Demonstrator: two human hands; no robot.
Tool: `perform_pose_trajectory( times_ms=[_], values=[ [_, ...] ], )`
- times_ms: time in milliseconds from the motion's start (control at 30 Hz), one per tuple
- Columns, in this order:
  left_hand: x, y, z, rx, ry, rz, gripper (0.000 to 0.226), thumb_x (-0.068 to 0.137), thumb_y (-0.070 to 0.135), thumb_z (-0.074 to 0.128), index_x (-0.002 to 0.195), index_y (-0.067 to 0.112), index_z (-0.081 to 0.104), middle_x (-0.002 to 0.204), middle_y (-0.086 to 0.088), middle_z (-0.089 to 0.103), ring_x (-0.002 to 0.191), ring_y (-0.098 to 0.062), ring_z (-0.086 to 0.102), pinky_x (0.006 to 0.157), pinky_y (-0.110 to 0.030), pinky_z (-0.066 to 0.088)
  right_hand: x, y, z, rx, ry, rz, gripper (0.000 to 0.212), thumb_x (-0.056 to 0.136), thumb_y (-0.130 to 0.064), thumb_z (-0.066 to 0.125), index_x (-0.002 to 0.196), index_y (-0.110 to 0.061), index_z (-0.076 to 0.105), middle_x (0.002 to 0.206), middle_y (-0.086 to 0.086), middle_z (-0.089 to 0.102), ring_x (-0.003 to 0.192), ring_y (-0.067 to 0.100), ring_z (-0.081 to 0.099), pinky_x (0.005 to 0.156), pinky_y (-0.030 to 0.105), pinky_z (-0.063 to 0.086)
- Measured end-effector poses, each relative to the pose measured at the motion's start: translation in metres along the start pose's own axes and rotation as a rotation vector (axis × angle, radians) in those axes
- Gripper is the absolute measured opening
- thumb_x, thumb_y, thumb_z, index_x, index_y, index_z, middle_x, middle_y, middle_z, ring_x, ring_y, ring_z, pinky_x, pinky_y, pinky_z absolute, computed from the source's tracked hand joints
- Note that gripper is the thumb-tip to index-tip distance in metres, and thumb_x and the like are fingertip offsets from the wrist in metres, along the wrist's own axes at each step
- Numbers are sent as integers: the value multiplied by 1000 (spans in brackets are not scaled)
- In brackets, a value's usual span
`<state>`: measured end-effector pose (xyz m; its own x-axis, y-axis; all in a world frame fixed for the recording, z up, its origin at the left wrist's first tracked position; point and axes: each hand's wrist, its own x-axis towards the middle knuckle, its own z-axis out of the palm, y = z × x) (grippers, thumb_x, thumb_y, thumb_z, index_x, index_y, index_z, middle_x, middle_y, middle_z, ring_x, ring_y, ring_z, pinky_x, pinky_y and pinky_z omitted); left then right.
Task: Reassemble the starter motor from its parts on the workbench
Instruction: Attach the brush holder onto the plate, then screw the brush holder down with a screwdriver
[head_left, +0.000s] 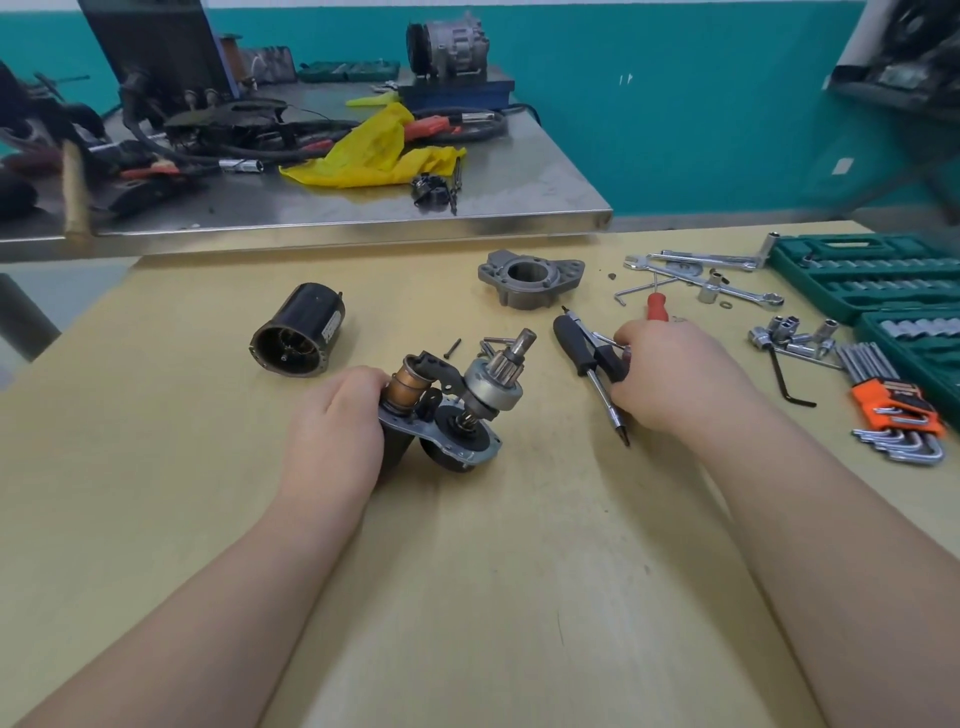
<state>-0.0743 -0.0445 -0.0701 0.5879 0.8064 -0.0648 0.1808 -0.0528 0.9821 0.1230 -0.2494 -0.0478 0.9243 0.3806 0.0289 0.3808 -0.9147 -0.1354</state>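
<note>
Desk (467, 571), pale wood. Black motor housing (297, 332) on its side, left of centre. Grey nose casting (530, 278) farther back. Starter subassembly (447, 410), mid-desk, tilted, in left hand (337, 431) grip around solenoid end. Right hand (675, 379) curled over black-handled screwdriver (587, 364); grip contents unclear. Loose screws (491, 343) beside pinion.

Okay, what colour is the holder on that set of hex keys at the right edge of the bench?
Orange, with dark markings: the hex key holder shows clearly in the head view.
</note>
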Motion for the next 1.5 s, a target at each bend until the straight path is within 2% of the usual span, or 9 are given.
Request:
perform_pose_trajectory(
  times_ms=[167,300,400,533,667,933,1067,1333,1500],
  values=[
    [-2,5,-3,31,-42,19,35,79,39,52,80,3,50,72,0,43,61,-13,37,67,-38,29,-2,10,-4,302,186,102,45,92,-22,65,136,-31,62,117,4,71,102,30,62,76,36,50],
    [2,8,-12,83,-132,39,36,78,41,51,79,5,56,71,0,45,59,-12,39,68,-39,30,-5,14,-10,613,522,93,30,98,-20,63,126,-31,59,87,-17,65,80,2,66,70,30,45],
    [6,10,-18,125,-171,-2,27,79,40,52,70,14,55,65,1,46,55,-13,42,63,-36,32,-11,10,-16,861,678,34,28,98,-19,66,120,-35,58,89,-23,62,83,-4,67,72,19,48],
    [14,13,-20,194,-201,5,28,92,31,54,73,14,65,67,2,57,69,-22,52,66,-36,38,-23,-6,-22,1515,582,19,19,101,-21,66,117,-31,62,105,-13,68,91,11,80,72,27,65],
    [18,13,-20,372,-243,138,36,101,16,49,70,19,66,75,-1,61,75,-21,54,65,-34,38,-35,-18,-24,1774,494,-57,25,100,-27,63,123,-16,63,114,7,72,100,28,80,85,46,66],
    [14,16,-19,407,-219,213,36,103,8,49,84,18,78,91,-7,70,88,-24,61,70,-32,42,-78,-51,-31,1817,363,-320,28,109,-23,48,135,-14,49,99,14,72,91,39,79,66,36,63],
    [10,18,-18,235,-261,121,29,92,25,54,74,22,76,78,-6,69,68,-11,59,64,-31,41,-97,-64,-30,1692,406,-486,23,112,-13,43,135,-15,44,100,16,67,85,33,79,63,36,63],
    [15,11,-18,270,-247,167,28,87,26,53,70,27,75,71,7,65,77,-22,58,69,-38,44,-102,-67,-25,1577,444,-584,24,113,-5,42,136,-9,37,105,19,64,88,28,78,67,38,64],
    [19,4,-17,465,-189,301,26,100,12,55,89,15,78,88,-14,70,83,-23,55,76,-39,46,-102,-68,-21,1552,436,-599,23,113,-3,42,134,-13,38,105,17,65,89,27,78,69,37,65]
  ],
)
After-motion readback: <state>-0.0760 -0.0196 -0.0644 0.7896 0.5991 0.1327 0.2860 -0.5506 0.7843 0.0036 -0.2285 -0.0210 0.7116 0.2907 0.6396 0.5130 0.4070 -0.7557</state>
